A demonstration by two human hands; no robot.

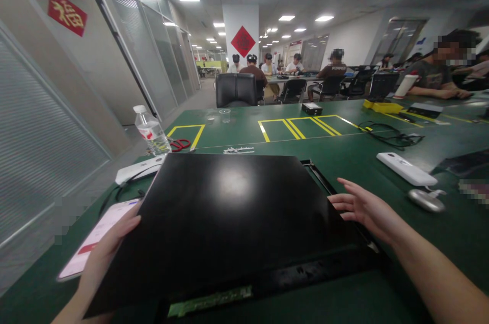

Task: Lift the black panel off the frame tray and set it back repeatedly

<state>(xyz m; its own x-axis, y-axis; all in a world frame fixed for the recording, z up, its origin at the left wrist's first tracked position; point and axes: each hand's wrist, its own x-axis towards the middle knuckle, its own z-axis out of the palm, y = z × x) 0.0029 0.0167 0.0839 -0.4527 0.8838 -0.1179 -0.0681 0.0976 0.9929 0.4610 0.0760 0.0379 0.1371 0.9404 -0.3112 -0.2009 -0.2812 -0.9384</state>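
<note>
A large flat black display panel (229, 222) with a glossy surface spans the middle of my view, its left side raised a little. My left hand (114, 237) grips its left edge, thumb on the edge and fingers mostly hidden behind it. Close to the panel's right edge, my right hand (357, 207) has its fingers stretched out and apart; the fingertips seem to touch the side. Beneath the panel a thin black frame (319, 176) shows along the right. A strip of green circuit board (210, 302) peeks out along the near edge.
Around the panel on the green table (237, 125) are a phone (95, 242), a water bottle (151, 130), red-handled scissors (179, 145), a white device (407, 168), a silver mouse (426, 200) and black cables (393, 135). A person (439, 69) sits at right; several others sit farther back.
</note>
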